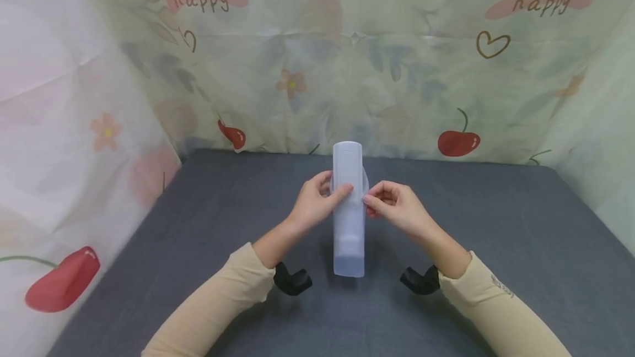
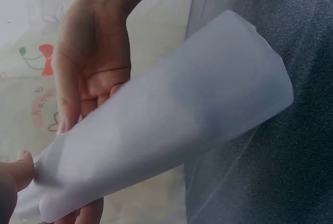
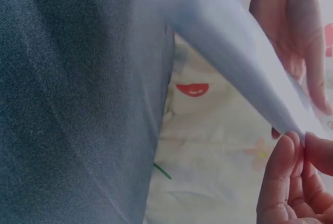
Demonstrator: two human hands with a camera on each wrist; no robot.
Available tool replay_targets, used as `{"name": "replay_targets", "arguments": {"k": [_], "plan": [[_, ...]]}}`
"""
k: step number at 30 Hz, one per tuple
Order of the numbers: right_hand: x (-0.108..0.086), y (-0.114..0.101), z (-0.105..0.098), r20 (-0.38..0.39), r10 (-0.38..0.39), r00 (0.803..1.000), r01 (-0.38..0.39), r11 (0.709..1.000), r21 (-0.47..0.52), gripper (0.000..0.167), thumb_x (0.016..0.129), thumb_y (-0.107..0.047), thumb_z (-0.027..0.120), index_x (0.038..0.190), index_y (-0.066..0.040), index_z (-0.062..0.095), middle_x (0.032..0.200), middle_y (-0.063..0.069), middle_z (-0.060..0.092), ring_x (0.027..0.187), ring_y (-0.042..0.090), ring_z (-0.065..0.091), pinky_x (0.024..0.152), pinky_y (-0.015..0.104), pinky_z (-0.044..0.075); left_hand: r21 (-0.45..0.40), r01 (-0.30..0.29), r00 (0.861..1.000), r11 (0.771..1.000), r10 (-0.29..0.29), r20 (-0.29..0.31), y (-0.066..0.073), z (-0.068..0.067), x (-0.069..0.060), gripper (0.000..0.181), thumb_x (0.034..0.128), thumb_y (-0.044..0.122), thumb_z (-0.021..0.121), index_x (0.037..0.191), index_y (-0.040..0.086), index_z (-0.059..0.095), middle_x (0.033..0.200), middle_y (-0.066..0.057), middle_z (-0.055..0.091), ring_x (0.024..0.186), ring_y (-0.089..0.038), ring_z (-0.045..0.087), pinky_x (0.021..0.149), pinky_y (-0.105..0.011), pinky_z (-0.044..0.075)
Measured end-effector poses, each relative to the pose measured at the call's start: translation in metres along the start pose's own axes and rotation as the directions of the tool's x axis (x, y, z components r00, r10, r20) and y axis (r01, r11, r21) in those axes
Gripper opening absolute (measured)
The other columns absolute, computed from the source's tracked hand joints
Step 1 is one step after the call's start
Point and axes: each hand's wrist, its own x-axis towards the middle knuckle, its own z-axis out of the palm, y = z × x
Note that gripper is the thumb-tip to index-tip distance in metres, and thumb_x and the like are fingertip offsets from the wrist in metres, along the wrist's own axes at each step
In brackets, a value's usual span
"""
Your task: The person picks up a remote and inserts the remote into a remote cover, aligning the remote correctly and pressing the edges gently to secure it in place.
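A long, narrow, translucent whitish plastic tube (image 1: 349, 225) stands nearly upright above the table in the head view, its lower end squared off. My left hand (image 1: 315, 198) grips it from the left, thumb across the front and fingers behind. On the other side, my right hand (image 1: 401, 209) pinches the tube's right edge between thumb and fingertips. The right wrist view shows this pinch of the right hand (image 3: 296, 182) at the edge of the tube (image 3: 223, 42). In the left wrist view the tube (image 2: 156, 115) hides part of both hands.
Dark grey cloth covers the table (image 1: 198, 203). Behind it hangs a patterned curtain (image 1: 397, 70) with cherries and lettering, and another curtain (image 1: 59, 125) hangs at the left. Black wrist-worn devices (image 1: 292, 281) stick out below both forearms.
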Motion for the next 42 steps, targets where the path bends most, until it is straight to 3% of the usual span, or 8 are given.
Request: {"name": "replay_targets", "arguments": {"k": [5, 11, 20, 28, 34, 38, 42], "plan": [[-0.0026, -0.0026, 0.0031, -0.011, -0.017, 1.000, 0.016, 0.999, -0.034, 0.024, 0.091, -0.016, 0.061, 0.098, 0.006, 0.056, 0.079, 0.005, 0.060, 0.068, 0.009, 0.059, 0.070, 0.024, 0.055, 0.007, -0.051, 0.997, 0.999, 0.050, 0.057, -0.0028, -0.0005, 0.0010, 0.045, 0.0905, 0.025, 0.062, 0.130, 0.006, 0.052, 0.116, -0.018, 0.065, 0.097, -0.025, 0.066, 0.072, -0.032, 0.055], [-0.0037, -0.0058, 0.0060, -0.087, -0.050, 0.995, 0.044, 0.996, -0.076, 0.021, 0.090, -0.016, 0.061, 0.095, 0.004, 0.058, 0.080, 0.005, 0.059, 0.068, 0.009, 0.057, 0.069, 0.023, 0.053, 0.006, -0.040, 0.993, 0.999, 0.039, 0.115, 0.0000, -0.0029, 0.0008, 0.044, 0.0922, 0.025, 0.059, 0.131, 0.006, 0.051, 0.114, -0.019, 0.066, 0.091, -0.022, 0.066, 0.069, -0.030, 0.054], [-0.0034, -0.0057, 0.0086, -0.120, -0.071, 0.990, 0.061, 0.994, -0.085, 0.020, 0.091, -0.014, 0.061, 0.096, 0.005, 0.058, 0.085, 0.015, 0.061, 0.069, 0.009, 0.057, 0.069, 0.023, 0.053, 0.025, -0.054, 0.988, 0.998, 0.050, 0.148, -0.0036, -0.0035, -0.0001, 0.042, 0.0929, 0.024, 0.058, 0.129, 0.003, 0.052, 0.109, -0.021, 0.067, 0.084, -0.018, 0.065, 0.066, -0.026, 0.053], [-0.0014, -0.0077, 0.0098, -0.154, -0.105, 0.983, 0.095, 0.993, -0.069, 0.017, 0.091, -0.011, 0.060, 0.097, 0.005, 0.058, 0.084, 0.013, 0.060, 0.067, 0.008, 0.058, 0.067, 0.022, 0.054, 0.034, -0.078, 0.982, 0.996, 0.071, 0.174, 0.0001, -0.0070, -0.0002, 0.043, 0.0932, 0.023, 0.058, 0.130, 0.003, 0.050, 0.108, -0.022, 0.067, 0.082, -0.017, 0.064, 0.063, -0.026, 0.052], [0.0007, -0.0037, 0.0081, -0.063, -0.092, 0.994, 0.091, 0.996, -0.013, 0.023, 0.092, -0.016, 0.058, 0.102, 0.004, 0.052, 0.098, 0.018, 0.058, 0.075, 0.013, 0.065, 0.073, 0.032, 0.057, 0.070, -0.087, 0.987, 0.994, 0.077, 0.139, 0.0004, -0.0063, -0.0019, 0.045, 0.0924, 0.026, 0.059, 0.131, 0.005, 0.050, 0.111, -0.019, 0.066, 0.090, -0.024, 0.067, 0.070, -0.030, 0.055], [0.0026, -0.0017, 0.0073, -0.003, -0.030, 1.000, 0.030, 0.999, 0.026, 0.026, 0.092, -0.019, 0.060, 0.103, 0.001, 0.049, 0.106, 0.021, 0.057, 0.080, 0.016, 0.067, 0.074, 0.036, 0.057, 0.077, -0.109, 0.988, 0.991, 0.099, 0.122, -0.0016, -0.0058, -0.0034, 0.045, 0.0917, 0.026, 0.060, 0.131, 0.006, 0.050, 0.112, -0.018, 0.066, 0.092, -0.026, 0.067, 0.072, -0.032, 0.055], [0.0030, -0.0023, 0.0064, 0.001, 0.041, 0.999, -0.041, 0.997, 0.059, 0.036, 0.090, -0.021, 0.062, 0.110, 0.001, 0.042, 0.112, 0.026, 0.059, 0.082, 0.015, 0.068, 0.076, 0.036, 0.057, 0.069, -0.117, 0.987, 0.991, 0.109, 0.115, -0.0046, -0.0043, -0.0038, 0.045, 0.0915, 0.025, 0.060, 0.131, 0.005, 0.051, 0.112, -0.018, 0.066, 0.092, -0.026, 0.068, 0.072, -0.032, 0.056]]}}
